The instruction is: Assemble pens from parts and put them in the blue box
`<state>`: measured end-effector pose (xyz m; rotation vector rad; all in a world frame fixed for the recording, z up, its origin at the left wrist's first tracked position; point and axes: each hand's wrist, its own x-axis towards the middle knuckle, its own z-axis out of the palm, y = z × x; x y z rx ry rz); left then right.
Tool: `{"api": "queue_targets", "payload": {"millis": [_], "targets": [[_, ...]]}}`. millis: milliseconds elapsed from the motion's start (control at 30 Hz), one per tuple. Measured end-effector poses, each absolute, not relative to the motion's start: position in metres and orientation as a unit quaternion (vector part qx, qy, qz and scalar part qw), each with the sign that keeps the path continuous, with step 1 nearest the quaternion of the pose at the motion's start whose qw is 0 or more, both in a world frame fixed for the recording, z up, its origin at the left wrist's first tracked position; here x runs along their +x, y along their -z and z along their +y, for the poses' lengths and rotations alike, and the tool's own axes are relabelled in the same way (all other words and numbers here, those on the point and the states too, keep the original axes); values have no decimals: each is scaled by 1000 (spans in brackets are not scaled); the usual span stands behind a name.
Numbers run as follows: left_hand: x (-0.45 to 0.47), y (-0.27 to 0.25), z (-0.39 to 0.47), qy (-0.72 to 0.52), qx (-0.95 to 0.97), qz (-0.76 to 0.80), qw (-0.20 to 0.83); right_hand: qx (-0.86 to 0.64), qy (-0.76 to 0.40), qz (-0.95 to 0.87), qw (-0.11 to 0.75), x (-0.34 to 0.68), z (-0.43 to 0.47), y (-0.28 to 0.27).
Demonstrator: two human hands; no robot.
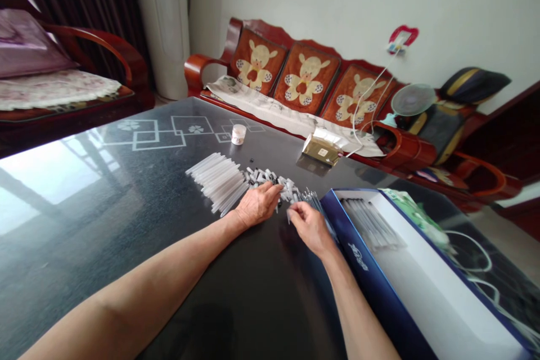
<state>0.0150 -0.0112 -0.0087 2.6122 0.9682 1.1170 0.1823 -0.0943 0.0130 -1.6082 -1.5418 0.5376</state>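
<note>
My left hand [260, 204] rests at the near edge of a pile of small white, grey and black pen caps [265, 176]. Its fingers are bent together, and whatever they hold is hidden. Beside it, my right hand [311, 226] pinches a small clear plastic piece [289, 215] between thumb and forefinger. A row of translucent white pen barrels [217, 180] lies left of the caps. Thin pen refills [311, 200] with metal tips lie behind my right hand, against the blue box. Inside the long blue box [358, 259] with a white interior lies a bundle of pens [373, 222].
On the dark glossy table [105, 208] stand a small white tub [238, 134] and a gold tissue box [323, 147]. A green plastic package [415, 211] and white cable [485, 253] lie beyond the blue box. A wooden sofa [206, 70] is across the table.
</note>
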Motion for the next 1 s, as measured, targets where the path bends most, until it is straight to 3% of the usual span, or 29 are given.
{"api": "queue_targets", "payload": {"millis": [133, 233, 433, 1000], "targets": [[17, 8, -11, -382, 868, 308, 80, -573, -360, -368, 638, 179, -75, 1], [17, 4, -15, -341, 881, 320, 74, -511, -414, -267, 704, 171, -68, 7], [17, 1, -20, -271, 901, 332, 68, -462, -457, -203, 732, 164, -70, 9], [15, -1, -22, -230, 914, 327, 67, -455, -450, -262, 722, 161, -76, 9]]}}
